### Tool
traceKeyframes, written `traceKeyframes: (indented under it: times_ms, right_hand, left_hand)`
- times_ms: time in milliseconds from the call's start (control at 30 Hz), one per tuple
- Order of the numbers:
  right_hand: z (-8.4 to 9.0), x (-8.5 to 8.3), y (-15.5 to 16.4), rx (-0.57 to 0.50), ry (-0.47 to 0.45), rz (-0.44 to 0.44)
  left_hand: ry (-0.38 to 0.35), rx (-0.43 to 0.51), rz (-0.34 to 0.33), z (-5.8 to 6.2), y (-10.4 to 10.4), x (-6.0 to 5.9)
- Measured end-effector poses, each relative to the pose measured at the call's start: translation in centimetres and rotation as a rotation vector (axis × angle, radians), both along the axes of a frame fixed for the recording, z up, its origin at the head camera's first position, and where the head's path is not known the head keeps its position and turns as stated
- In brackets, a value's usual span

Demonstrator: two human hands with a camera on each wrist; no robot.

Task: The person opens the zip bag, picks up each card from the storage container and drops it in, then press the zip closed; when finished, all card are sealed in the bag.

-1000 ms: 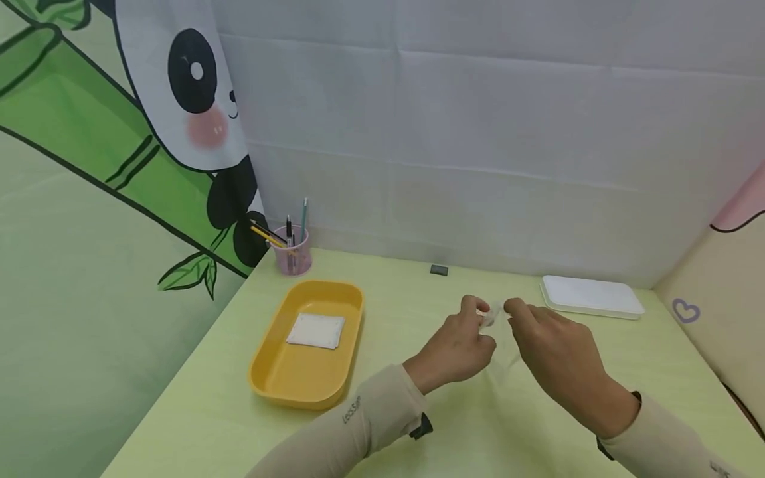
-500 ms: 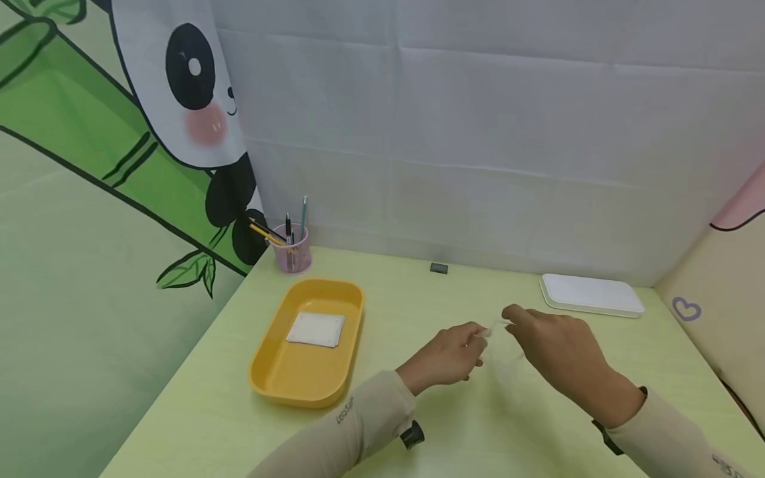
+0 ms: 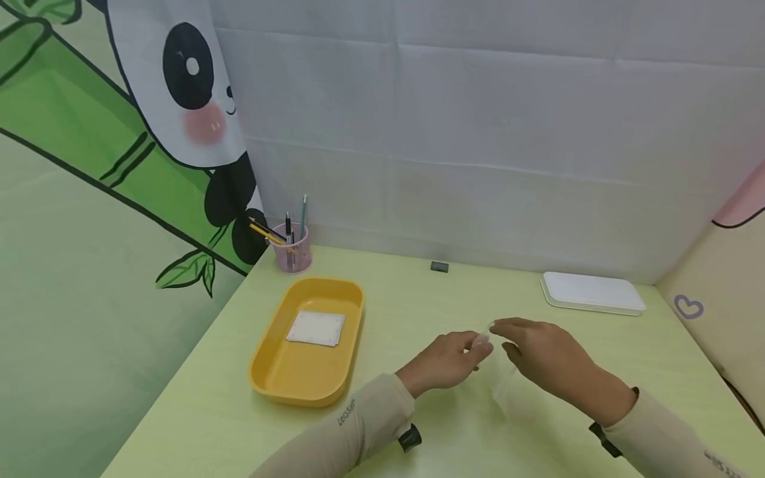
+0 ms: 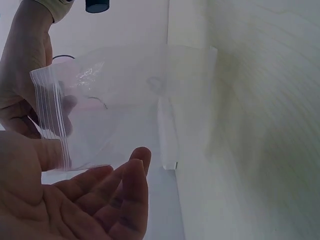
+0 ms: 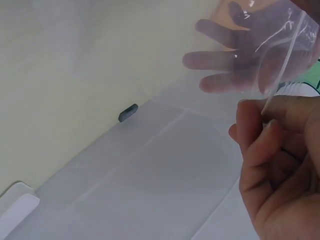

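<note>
A clear zip-lock bag (image 4: 125, 105) is held between both hands above the table, its ribbed seal strip at the left in the left wrist view. At one end of that strip my left hand (image 3: 442, 362) pinches the bag, thumb over the edge; its other fingers extend behind the film in the right wrist view. My right hand (image 3: 552, 355) grips the seal edge, which runs down to its thumb and curled forefinger (image 5: 250, 120) in the right wrist view. The bag's body hangs faintly visible below the hands in the head view. I see nothing inside it.
Left of the hands stands a yellow tray (image 3: 269, 365) with white packets (image 3: 317, 328) in it. A pink pen cup (image 3: 293, 255) is at the back left. A small dark block (image 3: 439, 267) and a white case (image 3: 593, 293) lie near the back wall.
Both hands have come slightly down toward the person. My left fingers have shifted on the bag's edge, and the right hand has moved left, closer to the left hand.
</note>
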State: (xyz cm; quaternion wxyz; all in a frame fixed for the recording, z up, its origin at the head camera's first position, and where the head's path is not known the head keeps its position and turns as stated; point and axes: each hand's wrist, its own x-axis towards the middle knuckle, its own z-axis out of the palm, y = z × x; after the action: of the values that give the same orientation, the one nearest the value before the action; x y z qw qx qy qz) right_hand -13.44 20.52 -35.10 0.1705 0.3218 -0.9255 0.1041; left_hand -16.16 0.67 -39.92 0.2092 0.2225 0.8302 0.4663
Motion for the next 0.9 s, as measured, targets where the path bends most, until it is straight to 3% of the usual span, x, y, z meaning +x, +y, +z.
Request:
traceKeyframes:
  times_ms: [233,467,700,900]
  right_hand:
    - [-0.1,-0.3,0.1,-0.026,-0.008,0.017]
    - [-0.1,-0.6,0.3,0.009,-0.126,-0.1]
    - [-1.4,-0.9,0.7,-0.02,-0.246,-0.139]
    - [-2.4,-1.3,1.5,-0.091,-0.408,-0.178]
  left_hand:
    - [-0.025,-0.014,0.049,-0.2,-0.3,0.0]
    - [0.018,-0.031,0.125,2.0,-2.4,1.3]
    - [0.103,0.042,0.107,4.6,-8.7,2.8]
    - [0.157,0.028,0.253,5.9,-15.3,3.8]
